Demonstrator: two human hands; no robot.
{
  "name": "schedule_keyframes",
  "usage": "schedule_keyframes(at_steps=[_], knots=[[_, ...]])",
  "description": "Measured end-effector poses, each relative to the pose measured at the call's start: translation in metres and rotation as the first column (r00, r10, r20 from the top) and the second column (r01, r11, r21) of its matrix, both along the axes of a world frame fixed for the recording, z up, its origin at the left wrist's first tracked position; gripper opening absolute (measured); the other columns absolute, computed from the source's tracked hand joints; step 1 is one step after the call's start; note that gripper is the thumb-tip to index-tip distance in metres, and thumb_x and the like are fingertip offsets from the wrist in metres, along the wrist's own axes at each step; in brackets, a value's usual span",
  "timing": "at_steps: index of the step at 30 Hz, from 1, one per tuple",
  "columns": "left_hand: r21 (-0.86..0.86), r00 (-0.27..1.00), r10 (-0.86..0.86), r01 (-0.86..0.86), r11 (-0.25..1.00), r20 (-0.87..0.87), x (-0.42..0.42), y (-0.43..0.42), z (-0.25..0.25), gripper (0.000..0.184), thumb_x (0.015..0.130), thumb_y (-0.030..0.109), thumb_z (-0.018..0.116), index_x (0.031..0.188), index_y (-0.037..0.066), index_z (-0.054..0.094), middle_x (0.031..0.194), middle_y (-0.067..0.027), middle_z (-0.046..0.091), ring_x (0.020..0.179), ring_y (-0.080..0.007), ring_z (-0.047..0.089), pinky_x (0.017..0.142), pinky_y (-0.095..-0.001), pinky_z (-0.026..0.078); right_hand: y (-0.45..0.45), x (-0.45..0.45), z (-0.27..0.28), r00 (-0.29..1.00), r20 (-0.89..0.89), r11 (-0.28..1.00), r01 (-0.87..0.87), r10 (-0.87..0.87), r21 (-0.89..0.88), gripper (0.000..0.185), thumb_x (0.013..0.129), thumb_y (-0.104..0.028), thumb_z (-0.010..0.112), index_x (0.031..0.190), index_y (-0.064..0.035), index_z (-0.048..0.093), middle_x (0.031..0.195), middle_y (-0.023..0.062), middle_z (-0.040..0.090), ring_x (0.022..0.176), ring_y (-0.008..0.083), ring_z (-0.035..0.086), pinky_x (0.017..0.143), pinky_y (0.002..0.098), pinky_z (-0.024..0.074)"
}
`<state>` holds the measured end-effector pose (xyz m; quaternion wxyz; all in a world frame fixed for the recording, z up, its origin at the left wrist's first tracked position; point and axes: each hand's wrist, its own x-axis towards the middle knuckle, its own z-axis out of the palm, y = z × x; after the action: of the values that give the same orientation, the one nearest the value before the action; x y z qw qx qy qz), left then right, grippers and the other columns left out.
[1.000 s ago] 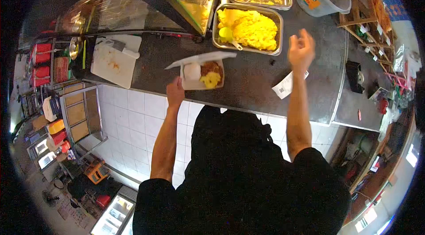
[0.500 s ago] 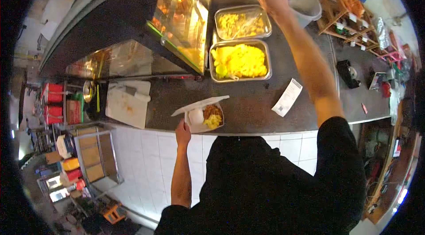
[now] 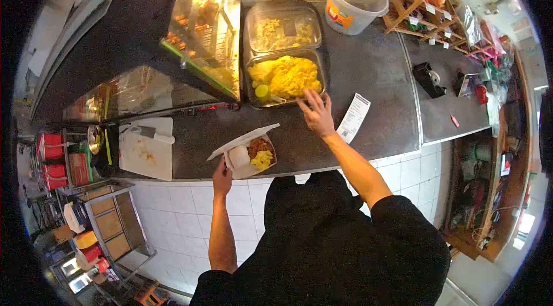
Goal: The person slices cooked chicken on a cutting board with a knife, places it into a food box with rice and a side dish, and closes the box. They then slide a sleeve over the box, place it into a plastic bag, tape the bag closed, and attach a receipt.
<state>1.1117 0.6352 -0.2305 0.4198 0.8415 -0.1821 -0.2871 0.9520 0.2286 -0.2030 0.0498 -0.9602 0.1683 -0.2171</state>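
My left hand grips the near left corner of a takeaway box at the counter's front edge. The lid stands raised. Inside are white rice, a reddish-brown minced food and a yellow food. My right hand hovers at the near right corner of a metal tray, fingers apart and holding nothing I can see. That tray is heaped with yellow food, and a utensil with a round green-yellow part rests in it.
Behind it sits a second tray with less food. A clear bucket and wooden rack stand farther back. A receipt lies right, a knife on a cutting board left. The glass display case juts over the counter.
My right hand has come down from the back of the counter, near the bucket, to the front corner of the near tray. My left hand still holds the takeaway box. The view has shifted.
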Motion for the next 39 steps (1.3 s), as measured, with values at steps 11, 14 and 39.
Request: schedule_keyframes(at_steps=[11, 14, 39], knots=[[-0.055, 0.945, 0.274, -0.288, 0.956, -0.177, -0.109, -0.101, -0.017, 0.060, 0.091, 0.005, 0.055, 0.150, 0.004, 0.041, 0.114, -0.0126, 0.067, 0.084, -0.0177, 0.063, 0.071, -0.0282, 0.052, -0.236, -0.013, 0.119, 0.863, 0.430, 0.688, -0.143, -0.266, 0.712, 0.029, 0.085, -0.004, 0.063, 0.114, -0.0055, 0.067, 0.116, 0.0149, 0.066, 0.097, 0.0340, 0.067, 0.084, 0.0419, 0.0542], [-0.057, 0.961, 0.255, -0.250, 0.967, 0.109, -0.139, -0.122, -0.019, 0.063, 0.090, 0.004, 0.055, 0.151, 0.005, 0.040, 0.099, -0.0073, 0.066, 0.072, -0.0153, 0.059, 0.066, -0.0300, 0.051, -0.359, 0.043, 0.175, 0.858, 0.474, 0.961, 0.077, -0.200, 0.267, 0.024, 0.083, -0.001, 0.058, 0.105, -0.0048, 0.067, 0.102, 0.0165, 0.069, 0.094, 0.0378, 0.067, 0.080, 0.0479, 0.0531], [0.155, 0.893, 0.429, -0.409, 0.899, -0.134, -0.190, -0.173, 0.013, 0.041, 0.091, 0.000, 0.048, 0.131, 0.001, 0.055, 0.109, -0.0086, 0.067, 0.095, -0.0128, 0.061, 0.079, -0.0261, 0.048, -0.481, 0.169, 0.038, 0.655, -0.739, 0.987, -0.068, 0.155, 0.147, 0.020, 0.078, -0.021, 0.068, 0.090, -0.0036, 0.069, 0.079, 0.0177, 0.069, 0.071, 0.0294, 0.066, 0.066, 0.0440, 0.0516]])
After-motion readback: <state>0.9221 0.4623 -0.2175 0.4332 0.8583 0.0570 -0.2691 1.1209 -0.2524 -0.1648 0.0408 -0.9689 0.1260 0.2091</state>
